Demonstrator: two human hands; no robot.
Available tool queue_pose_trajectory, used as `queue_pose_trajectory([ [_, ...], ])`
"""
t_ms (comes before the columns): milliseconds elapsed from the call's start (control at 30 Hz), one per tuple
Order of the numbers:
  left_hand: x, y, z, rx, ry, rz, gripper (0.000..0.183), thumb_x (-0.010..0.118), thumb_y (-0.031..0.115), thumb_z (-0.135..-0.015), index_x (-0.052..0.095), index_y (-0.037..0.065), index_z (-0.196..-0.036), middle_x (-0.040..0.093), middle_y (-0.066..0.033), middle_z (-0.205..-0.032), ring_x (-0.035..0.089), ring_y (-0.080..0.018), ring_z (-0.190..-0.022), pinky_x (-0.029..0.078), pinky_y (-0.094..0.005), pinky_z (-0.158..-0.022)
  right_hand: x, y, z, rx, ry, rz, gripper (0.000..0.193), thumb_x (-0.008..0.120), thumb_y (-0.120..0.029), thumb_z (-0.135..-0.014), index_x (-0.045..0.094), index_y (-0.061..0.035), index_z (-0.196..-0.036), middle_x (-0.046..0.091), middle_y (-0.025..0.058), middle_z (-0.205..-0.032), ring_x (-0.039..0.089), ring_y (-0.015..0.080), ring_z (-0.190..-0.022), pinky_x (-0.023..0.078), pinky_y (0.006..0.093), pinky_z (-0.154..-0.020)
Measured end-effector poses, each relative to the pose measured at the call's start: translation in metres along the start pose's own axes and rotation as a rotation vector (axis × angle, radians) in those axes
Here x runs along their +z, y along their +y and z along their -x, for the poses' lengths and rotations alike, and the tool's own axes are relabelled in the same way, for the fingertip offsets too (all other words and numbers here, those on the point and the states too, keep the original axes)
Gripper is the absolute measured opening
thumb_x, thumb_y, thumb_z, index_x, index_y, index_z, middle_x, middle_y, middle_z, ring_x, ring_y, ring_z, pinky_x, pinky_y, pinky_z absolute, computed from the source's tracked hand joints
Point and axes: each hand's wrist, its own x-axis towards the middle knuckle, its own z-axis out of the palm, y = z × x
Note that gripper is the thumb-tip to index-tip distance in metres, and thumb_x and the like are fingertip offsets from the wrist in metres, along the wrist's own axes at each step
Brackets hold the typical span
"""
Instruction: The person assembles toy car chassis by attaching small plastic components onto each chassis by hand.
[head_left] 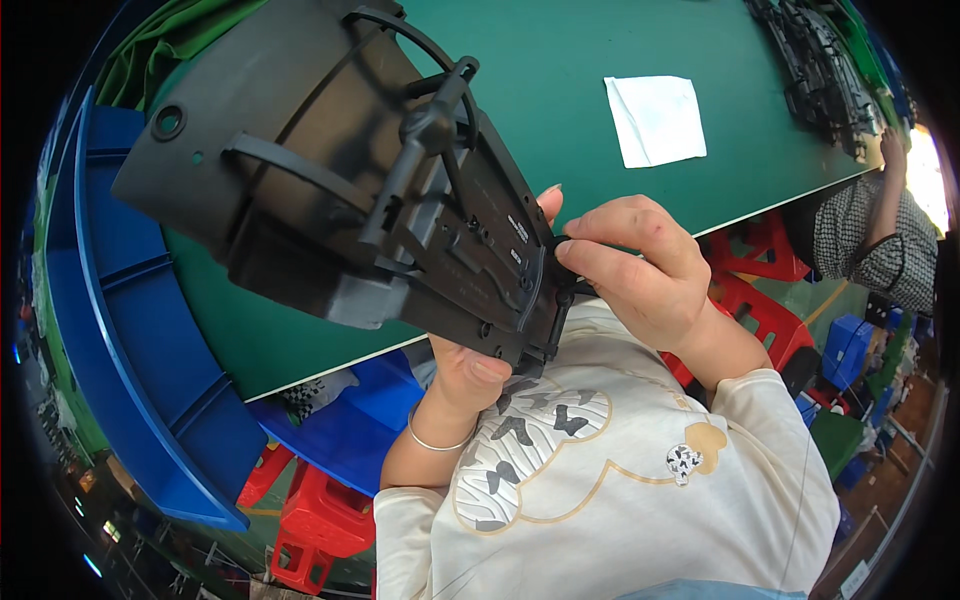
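Note:
A large black plastic part [330, 190], with a curved shell, thin hoops and a flat ribbed end, is held up tilted over the green table. My left hand [472, 372] grips the near end of it from below, thumb on the lower edge and a fingertip showing beyond the far edge. At that same end, my right hand [645, 262] pinches with thumb and forefinger on a small dark round piece at the edge. What exactly sits between those fingertips is mostly hidden.
A white sheet or packet [656, 121] lies on the green table [540, 70]. More black plastic parts [815, 75] are piled at the far right, near another person [880, 225]. Blue divided bins [140, 300] line the left side. Red stools [325, 510] stand below the table.

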Motion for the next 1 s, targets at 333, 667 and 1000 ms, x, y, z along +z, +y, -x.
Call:
queue_pose_trajectory([
  [333,0.000,0.000,0.000,0.002,0.005,0.004,0.093,0.067,0.050,-0.063,0.022,0.003,-0.130,0.030,-0.0251,-0.128,0.030,-0.0325,-0.120,0.029,-0.0425,-0.096,-0.001,0.000,-0.001,-0.009,-0.025,-0.011,0.025,0.062,0.000,-0.055,0.057,0.0019,-0.079,0.054,0.0099,-0.077,0.053,0.0212,-0.064,0.044,0.0283,-0.054],
  [667,-0.024,-0.020,0.000,0.273,-0.191,-0.379,0.098,0.040,0.073,-0.066,0.014,0.006,-0.132,0.028,-0.0272,-0.128,0.034,-0.0311,-0.118,0.035,-0.0381,-0.094,-0.018,-0.002,0.000,0.541,-0.036,-0.349,0.014,0.060,-0.001,-0.073,0.054,0.0005,-0.086,0.056,0.0078,-0.081,0.054,0.0150,-0.068,0.045,0.0247,-0.060],
  [1000,-0.022,-0.008,0.005,0.254,-0.136,-0.326,0.102,0.041,0.076,-0.062,0.016,0.006,-0.131,0.026,-0.0236,-0.130,0.032,-0.0299,-0.119,0.030,-0.0412,-0.097,-0.015,-0.016,-0.016,1.057,-0.249,-0.926,0.022,0.048,-0.023,-0.086,0.051,-0.0031,-0.078,0.051,0.0004,-0.075,0.049,0.0062,-0.066,0.041,0.0189,-0.059],
])
